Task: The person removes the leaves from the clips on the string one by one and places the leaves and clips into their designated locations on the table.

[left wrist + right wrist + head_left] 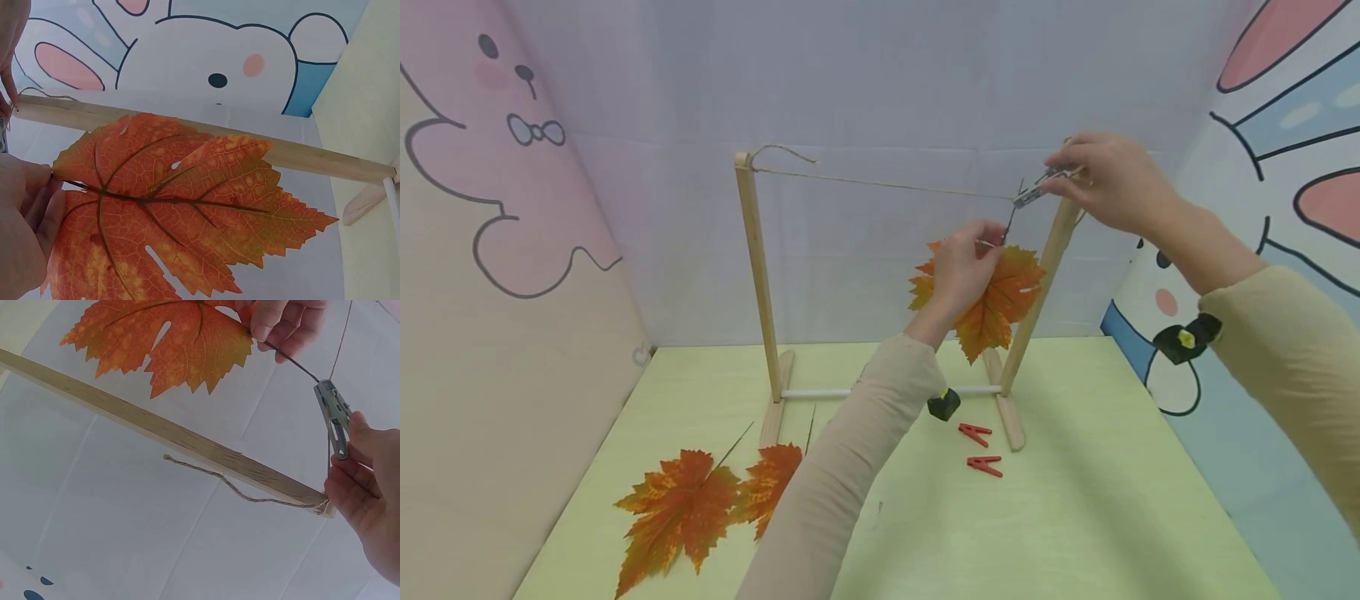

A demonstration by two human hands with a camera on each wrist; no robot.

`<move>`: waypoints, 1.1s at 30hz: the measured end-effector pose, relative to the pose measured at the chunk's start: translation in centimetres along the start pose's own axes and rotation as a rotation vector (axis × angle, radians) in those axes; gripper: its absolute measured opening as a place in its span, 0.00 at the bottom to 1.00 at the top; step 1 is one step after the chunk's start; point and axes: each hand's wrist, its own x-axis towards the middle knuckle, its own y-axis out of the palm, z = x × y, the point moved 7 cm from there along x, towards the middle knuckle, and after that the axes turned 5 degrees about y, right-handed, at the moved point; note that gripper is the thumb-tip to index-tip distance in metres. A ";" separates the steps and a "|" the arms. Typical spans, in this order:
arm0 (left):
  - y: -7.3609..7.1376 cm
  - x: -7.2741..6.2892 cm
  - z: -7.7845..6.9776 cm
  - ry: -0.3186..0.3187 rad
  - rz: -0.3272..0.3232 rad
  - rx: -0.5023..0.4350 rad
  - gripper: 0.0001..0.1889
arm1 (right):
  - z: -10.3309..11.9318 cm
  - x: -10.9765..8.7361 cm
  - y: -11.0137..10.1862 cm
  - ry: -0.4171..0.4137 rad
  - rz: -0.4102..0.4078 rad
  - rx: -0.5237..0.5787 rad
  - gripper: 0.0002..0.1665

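My left hand (964,271) pinches the dark stem of an orange maple leaf (1000,304) near its base, and the leaf (187,206) hangs below the string. Up at the right end of the string (887,185), my right hand (1112,179) grips a grey clothespin (1028,195) between thumb and fingers. The right wrist view shows the nose of the clothespin (333,406) where the leaf's stem (294,359) meets the string. Whether it clamps both is hard to tell.
A wooden frame with two posts (758,283) carries the string, with a white bar (812,393) low between them. Two red clothespins (976,434) lie by its right foot. Another maple leaf (681,512) and a partly hidden leaf (769,483) lie at the table's left.
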 end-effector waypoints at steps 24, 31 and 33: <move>-0.8 -0.2 0.6 0.058 -0.005 0.115 0.08 | 0.2 -0.1 -2.3 0.041 -0.241 0.047 0.13; -1.5 -0.8 1.9 0.021 -0.019 0.127 0.08 | 1.2 -0.8 -3.5 -0.089 -0.465 0.079 0.17; -1.6 -1.0 2.3 0.018 -0.017 0.127 0.08 | 1.7 -1.2 -3.7 -0.168 -0.529 0.080 0.20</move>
